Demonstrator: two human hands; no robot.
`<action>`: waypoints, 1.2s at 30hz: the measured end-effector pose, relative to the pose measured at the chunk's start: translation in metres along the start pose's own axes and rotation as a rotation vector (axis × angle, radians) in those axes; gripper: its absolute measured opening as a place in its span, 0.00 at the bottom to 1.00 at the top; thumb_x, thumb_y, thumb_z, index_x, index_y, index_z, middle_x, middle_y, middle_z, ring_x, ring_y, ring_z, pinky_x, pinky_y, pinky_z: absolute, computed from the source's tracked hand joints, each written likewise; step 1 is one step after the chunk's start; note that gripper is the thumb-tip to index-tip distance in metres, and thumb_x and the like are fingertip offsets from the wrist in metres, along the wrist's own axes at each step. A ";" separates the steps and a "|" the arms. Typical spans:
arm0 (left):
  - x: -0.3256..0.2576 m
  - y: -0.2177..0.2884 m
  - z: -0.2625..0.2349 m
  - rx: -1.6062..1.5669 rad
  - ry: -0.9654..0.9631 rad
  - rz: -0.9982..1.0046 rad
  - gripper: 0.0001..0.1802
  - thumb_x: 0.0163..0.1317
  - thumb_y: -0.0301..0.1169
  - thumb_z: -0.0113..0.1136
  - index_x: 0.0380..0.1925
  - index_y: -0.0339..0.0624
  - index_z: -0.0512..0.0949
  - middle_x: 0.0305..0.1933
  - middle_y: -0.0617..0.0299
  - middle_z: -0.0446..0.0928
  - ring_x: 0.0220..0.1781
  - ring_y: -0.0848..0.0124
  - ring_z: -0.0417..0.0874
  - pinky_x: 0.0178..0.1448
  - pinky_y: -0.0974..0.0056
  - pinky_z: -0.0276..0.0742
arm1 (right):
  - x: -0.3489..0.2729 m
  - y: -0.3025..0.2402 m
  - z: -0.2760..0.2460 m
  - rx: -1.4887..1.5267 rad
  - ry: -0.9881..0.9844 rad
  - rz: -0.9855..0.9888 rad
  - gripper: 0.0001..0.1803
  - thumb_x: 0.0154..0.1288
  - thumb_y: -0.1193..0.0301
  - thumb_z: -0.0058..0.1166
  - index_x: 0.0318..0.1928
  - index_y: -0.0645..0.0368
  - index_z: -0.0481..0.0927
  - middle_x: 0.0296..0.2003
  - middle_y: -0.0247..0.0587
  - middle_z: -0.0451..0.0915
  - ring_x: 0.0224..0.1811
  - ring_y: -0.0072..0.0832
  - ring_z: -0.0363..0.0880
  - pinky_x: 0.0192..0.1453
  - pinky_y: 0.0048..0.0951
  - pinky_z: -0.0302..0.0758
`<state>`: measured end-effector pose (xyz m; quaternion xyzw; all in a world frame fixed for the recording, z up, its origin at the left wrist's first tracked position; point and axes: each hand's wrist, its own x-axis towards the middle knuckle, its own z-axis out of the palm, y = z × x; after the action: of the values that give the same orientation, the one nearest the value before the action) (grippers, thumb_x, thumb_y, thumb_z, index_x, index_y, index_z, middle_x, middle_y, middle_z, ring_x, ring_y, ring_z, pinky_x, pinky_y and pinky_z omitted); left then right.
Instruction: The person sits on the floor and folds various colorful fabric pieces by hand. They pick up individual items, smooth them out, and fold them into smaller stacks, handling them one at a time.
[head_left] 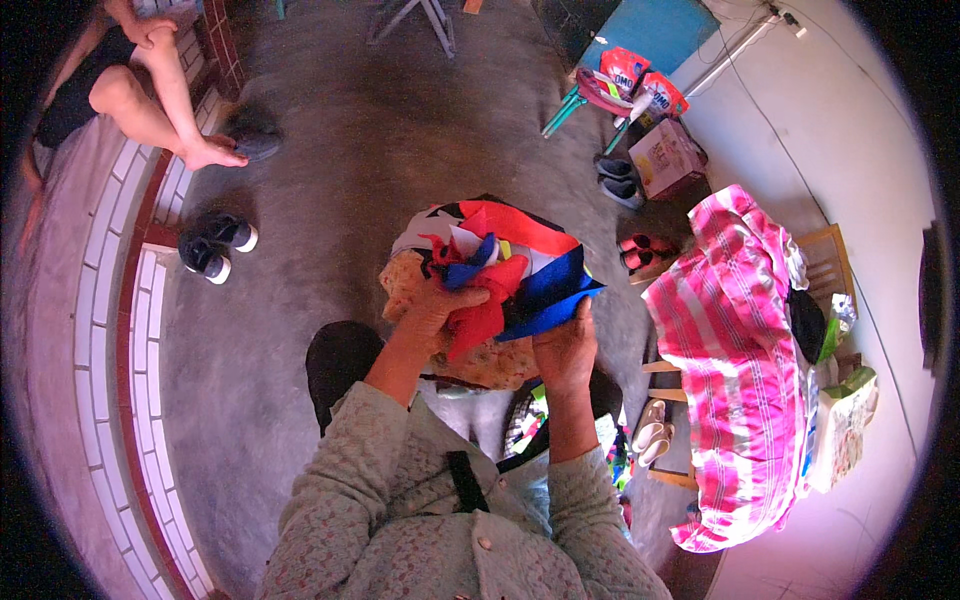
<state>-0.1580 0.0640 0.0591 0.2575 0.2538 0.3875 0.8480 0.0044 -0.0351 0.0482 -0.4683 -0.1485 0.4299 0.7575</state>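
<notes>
Above my lap, my left hand (438,308) is closed on a bunched red cloth (490,295), its thumb lying across the folds. My right hand (568,348) grips the lower right edge of a blue cloth (550,295) with the thumb on top. Small scraps of blue and red are gathered between the two hands. Behind them a wide red-orange strip (520,228) and some white fabric lie on the pile. Under everything is a peach, mottled surface (500,365); I cannot tell whether it is a cushion or a covered board.
At right, a pink checked cloth (735,370) drapes over wooden furniture, with beige slippers (653,432) beside it. Farther back are a carton (668,158), dark shoes (620,182) and a stool (610,100) bearing red packets. At left lie black shoes (217,245); a person's bare leg (180,100) shows beyond.
</notes>
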 end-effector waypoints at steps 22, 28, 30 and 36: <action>0.006 0.006 -0.033 -0.216 0.000 0.085 0.28 0.45 0.21 0.67 0.50 0.44 0.72 0.45 0.63 0.78 0.46 0.67 0.80 0.52 0.60 0.77 | 0.001 0.028 -0.028 0.312 0.213 0.287 0.18 0.54 0.77 0.52 0.48 0.63 0.72 0.46 0.45 0.77 0.48 0.41 0.75 0.60 0.46 0.69; -0.001 0.021 -0.043 -0.270 -0.001 0.240 0.30 0.46 0.21 0.64 0.53 0.43 0.71 0.49 0.63 0.76 0.50 0.67 0.78 0.57 0.62 0.73 | -0.009 0.024 -0.023 0.392 0.083 0.298 0.23 0.49 0.80 0.47 0.51 0.66 0.70 0.48 0.50 0.76 0.52 0.43 0.75 0.62 0.47 0.67; -0.001 0.024 -0.052 -0.338 -0.022 0.204 0.31 0.47 0.21 0.64 0.55 0.43 0.70 0.51 0.62 0.75 0.51 0.67 0.77 0.57 0.62 0.72 | -0.013 0.021 -0.022 0.461 -0.035 0.272 0.26 0.48 0.80 0.48 0.53 0.66 0.70 0.50 0.50 0.76 0.53 0.44 0.74 0.63 0.48 0.66; -0.002 0.031 -0.050 -0.264 0.002 0.388 0.30 0.49 0.22 0.62 0.56 0.41 0.69 0.53 0.62 0.74 0.53 0.67 0.76 0.57 0.62 0.72 | -0.027 0.015 0.001 0.582 -0.193 0.179 0.30 0.47 0.78 0.51 0.56 0.63 0.70 0.51 0.48 0.76 0.55 0.43 0.73 0.65 0.47 0.64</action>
<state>-0.2069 0.0915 0.0421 0.1877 0.1477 0.5733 0.7837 -0.0198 -0.0525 0.0407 -0.2002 -0.0490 0.5618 0.8012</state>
